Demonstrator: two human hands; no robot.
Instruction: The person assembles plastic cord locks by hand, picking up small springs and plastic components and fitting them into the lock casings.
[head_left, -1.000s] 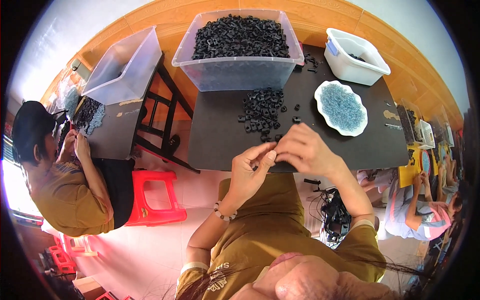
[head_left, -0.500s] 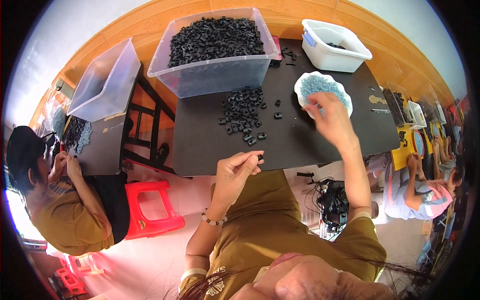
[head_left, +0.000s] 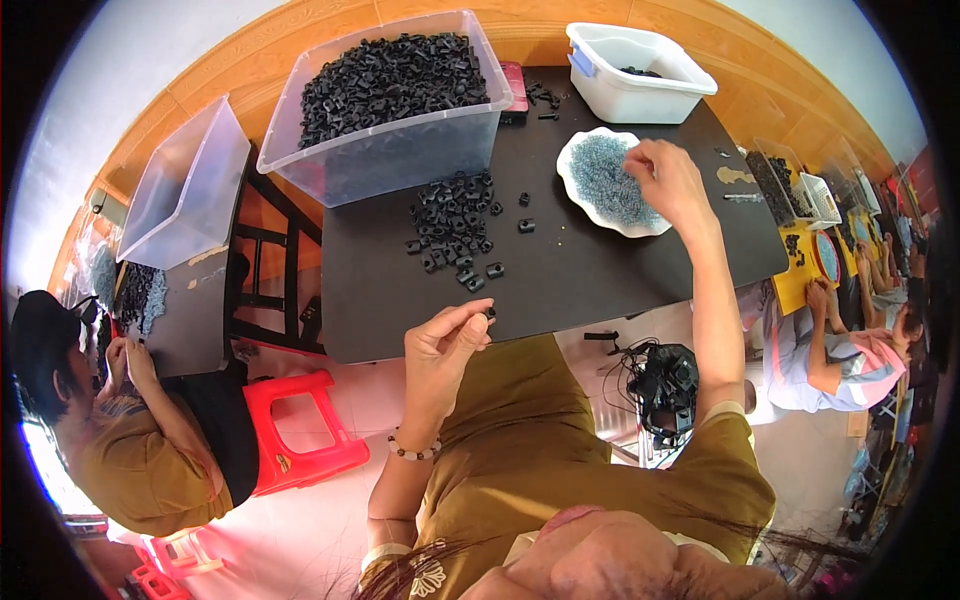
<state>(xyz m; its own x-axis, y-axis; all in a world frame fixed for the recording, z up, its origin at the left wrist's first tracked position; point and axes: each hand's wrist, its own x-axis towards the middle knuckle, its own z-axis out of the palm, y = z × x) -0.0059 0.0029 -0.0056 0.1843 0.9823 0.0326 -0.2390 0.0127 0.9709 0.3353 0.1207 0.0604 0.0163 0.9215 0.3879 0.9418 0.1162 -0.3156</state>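
Note:
Just off the table's near edge, my left hand (head_left: 445, 350) pinches a small black plastic part (head_left: 490, 313) between thumb and fingertips. My right hand (head_left: 672, 185) is over the right side of a white scalloped dish (head_left: 575, 197). Its fingers are bent together, and whatever is at their tips is too small or hidden to name. Tiny translucent blue-grey pieces (head_left: 600, 175) fill the dish. A loose pile of black plastic parts (head_left: 452, 215) lies left of the dish, with a few single ones apart from it.
Behind the pile stands a clear bin (head_left: 400, 150) heaped with black parts. A white tub (head_left: 640, 100) is at the back right of the dark table (head_left: 370, 290). A co-worker (head_left: 140, 430) sits at the left beside a red stool (head_left: 300, 440); other people work at the right.
The whole view has shifted, so the table appears farther left. My right hand has moved toward the right part of the dish, its fingers drawn closer together. My left hand keeps its pinch.

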